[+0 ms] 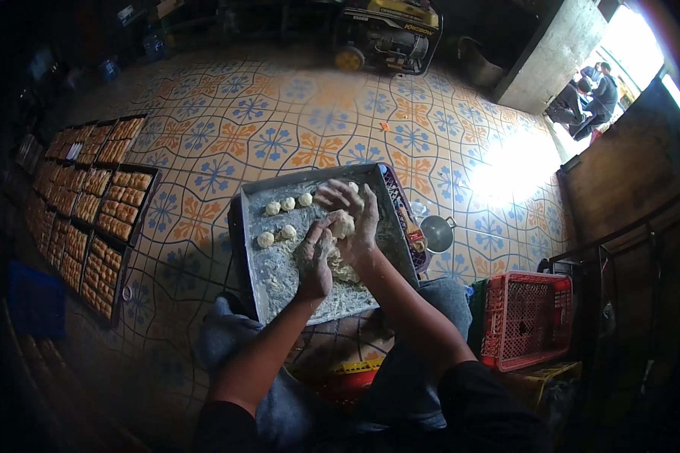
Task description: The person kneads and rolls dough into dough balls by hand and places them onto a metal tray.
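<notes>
A shallow metal tray (268, 291), dusted and smeared with flour and dough bits, lies before me between my knees. A pale lump of dough (343, 225) is pressed between my two hands over the tray. My left hand (315, 260) bears on its left side, fingers pointing up and inward. Around its right side curls my right hand (364, 223), with the fingers bent over toward the left. Both hands are coated in flour. Several round dough balls (288, 204) sit in two short rows at the tray's left. Another dough ball (353, 186) shows partly behind my right fingers.
Baking trays of browned bread rolls (117, 204) cover the floor at left. A brush (413, 232) and metal pot (437, 234) are right of my tray. A red plastic crate (529, 317) stands farther right. A generator (389, 38) is at the back; people (593, 94) sit outside the doorway.
</notes>
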`<state>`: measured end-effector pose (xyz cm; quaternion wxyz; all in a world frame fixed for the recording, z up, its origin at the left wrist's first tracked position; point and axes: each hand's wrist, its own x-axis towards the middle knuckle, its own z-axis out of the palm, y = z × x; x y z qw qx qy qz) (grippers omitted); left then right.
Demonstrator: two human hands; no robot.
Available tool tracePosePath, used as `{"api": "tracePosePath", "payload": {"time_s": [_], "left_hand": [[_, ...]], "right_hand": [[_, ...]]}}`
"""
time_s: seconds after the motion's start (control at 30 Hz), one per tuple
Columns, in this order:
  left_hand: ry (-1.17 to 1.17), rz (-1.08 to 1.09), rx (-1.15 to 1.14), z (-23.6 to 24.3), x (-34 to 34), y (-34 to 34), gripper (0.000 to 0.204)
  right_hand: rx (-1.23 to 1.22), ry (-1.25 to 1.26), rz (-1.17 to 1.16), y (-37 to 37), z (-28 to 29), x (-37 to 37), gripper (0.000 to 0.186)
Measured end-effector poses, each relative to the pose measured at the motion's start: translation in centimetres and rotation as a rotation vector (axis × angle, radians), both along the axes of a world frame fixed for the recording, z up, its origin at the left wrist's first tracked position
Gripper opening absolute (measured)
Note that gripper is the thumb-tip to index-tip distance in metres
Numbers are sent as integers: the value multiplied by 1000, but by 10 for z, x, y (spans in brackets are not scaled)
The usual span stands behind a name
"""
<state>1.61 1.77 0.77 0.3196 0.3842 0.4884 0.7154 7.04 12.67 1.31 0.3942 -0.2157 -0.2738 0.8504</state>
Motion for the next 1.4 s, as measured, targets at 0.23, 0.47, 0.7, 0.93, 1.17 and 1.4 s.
{"api": "tracePosePath", "payload": {"time_s": [0.23, 0.47, 0.7, 0.93, 1.17, 1.4], "left_hand": [[162, 90, 10, 15, -27, 15, 68], [223, -72, 24, 32, -23, 10, 100], [1214, 108, 157, 57, -36, -12, 49], [996, -42, 94, 77, -52, -20, 54], [305, -57, 43, 64, -57, -20, 78], [-1071, -526, 335, 33, -34, -11, 104]], "right_hand": [[-358, 254, 163, -44, 11, 9, 78], [-378, 271, 175, -32, 5, 16, 81], [-407, 296, 128, -16, 2, 17, 79], [-623, 262, 264, -49, -27, 7, 72], [-492, 330, 226, -53, -4, 2, 77], [1039, -218, -39, -72, 33, 15, 52]]}}
